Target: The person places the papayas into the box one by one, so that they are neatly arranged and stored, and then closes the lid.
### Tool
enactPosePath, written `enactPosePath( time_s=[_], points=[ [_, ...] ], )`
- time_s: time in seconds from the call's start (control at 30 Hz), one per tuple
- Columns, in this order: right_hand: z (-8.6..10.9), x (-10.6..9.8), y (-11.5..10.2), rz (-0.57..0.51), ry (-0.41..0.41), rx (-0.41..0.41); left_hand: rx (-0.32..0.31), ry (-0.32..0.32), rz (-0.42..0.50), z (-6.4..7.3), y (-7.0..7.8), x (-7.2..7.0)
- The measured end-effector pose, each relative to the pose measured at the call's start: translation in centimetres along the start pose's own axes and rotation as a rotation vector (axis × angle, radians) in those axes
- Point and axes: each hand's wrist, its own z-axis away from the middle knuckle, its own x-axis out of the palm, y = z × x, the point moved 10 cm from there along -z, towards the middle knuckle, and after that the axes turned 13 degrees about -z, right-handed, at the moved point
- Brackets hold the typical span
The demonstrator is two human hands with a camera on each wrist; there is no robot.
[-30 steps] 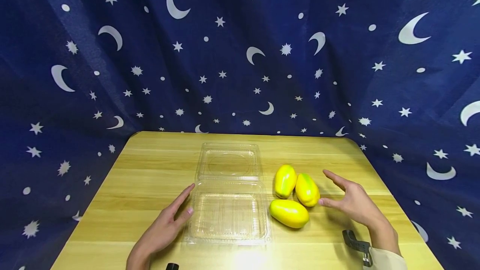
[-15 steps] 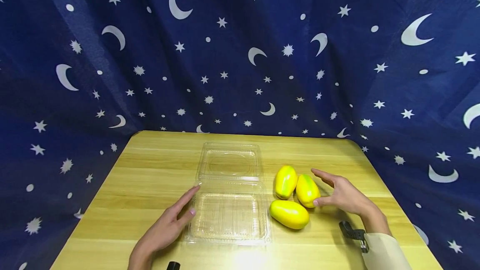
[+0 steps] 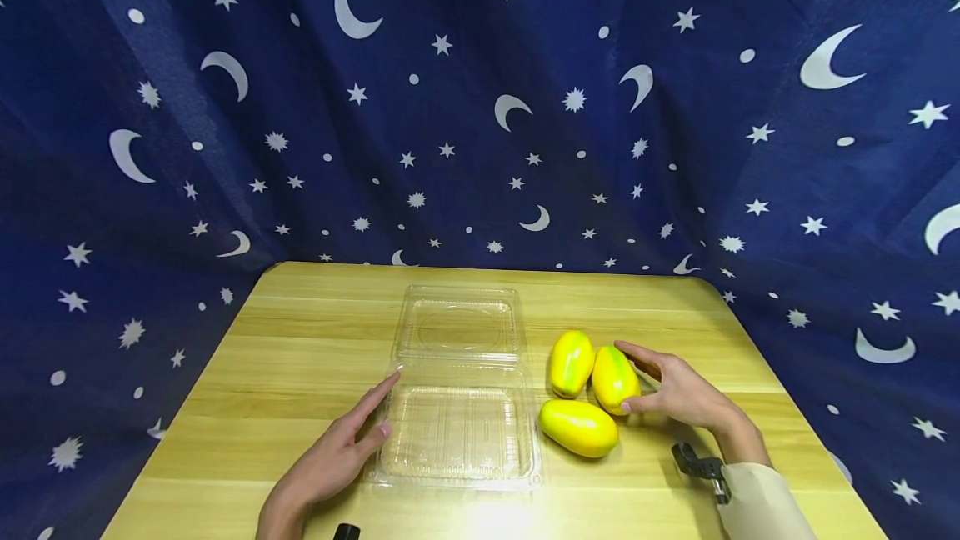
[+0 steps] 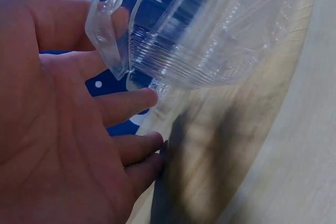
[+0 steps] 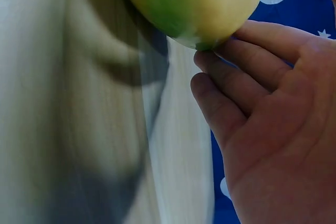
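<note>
A clear plastic clamshell box [image 3: 459, 432] lies open on the table, its lid [image 3: 459, 327] spread away from me. My left hand [image 3: 330, 452] is at the box's left side, fingers fairly straight and touching the rim; in the left wrist view the fingers [image 4: 131, 103] are beside the clear wall. Three yellow mangoes lie right of the box. My right hand [image 3: 686, 394] has its thumb and fingers around the right mango [image 3: 615, 380], which bears a green streak. In the right wrist view, fingertips [image 5: 207, 59] touch this mango [image 5: 194, 3].
Another mango [image 3: 572, 363] stands close on the left of the held one, and a third [image 3: 578, 428] lies nearer me. A light wooden table [image 3: 315, 315] bears everything. Behind and at both sides hangs a dark blue curtain [image 3: 450, 107] with moons and stars.
My right hand has moved left from beside the right mango until its thumb and fingers come around it. The left hand has shifted slightly towards the box.
</note>
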Motion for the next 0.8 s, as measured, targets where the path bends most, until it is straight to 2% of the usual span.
enactPosePath(
  time_s=[0.2,0.43,0.63,0.8],
  points=[
    [0.4,0.1,0.1,-0.003,0.036,0.007,-0.011,-0.008,0.021,0.1,0.0,0.1],
    [1.8,-0.6,-0.2,0.031,0.133,0.027,-0.012,-0.016,0.021,0.1,0.0,0.1],
    [3.7,-1.4,-1.2,0.039,0.214,0.039,-0.013,-0.020,0.009,0.1,-0.1,0.2],
    [4.9,-1.5,-3.0,0.051,0.244,0.036,-0.011,-0.017,0.003,0.1,-0.1,0.2]
  ],
)
